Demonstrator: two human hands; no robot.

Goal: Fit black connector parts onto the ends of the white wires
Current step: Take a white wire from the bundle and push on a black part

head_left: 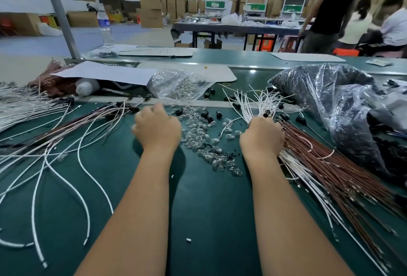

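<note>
Head view, two hands, right hand gripping white wires, left hand curled.

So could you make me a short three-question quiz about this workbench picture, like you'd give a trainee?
1. True or false: the right hand grips a bundle of thin white wires.
2. What lies between the two hands on the green bench mat?
A. small clear glass bulbs
B. scissors
C. a roll of tape
3. Fill in: the large crinkled clear plastic bag of black parts lies on the person's ____ side.

Key
1. True.
2. A: small clear glass bulbs. The left hand hovers at their left edge, fingers curled; whether it holds anything is unclear.
3. Right.
</note>
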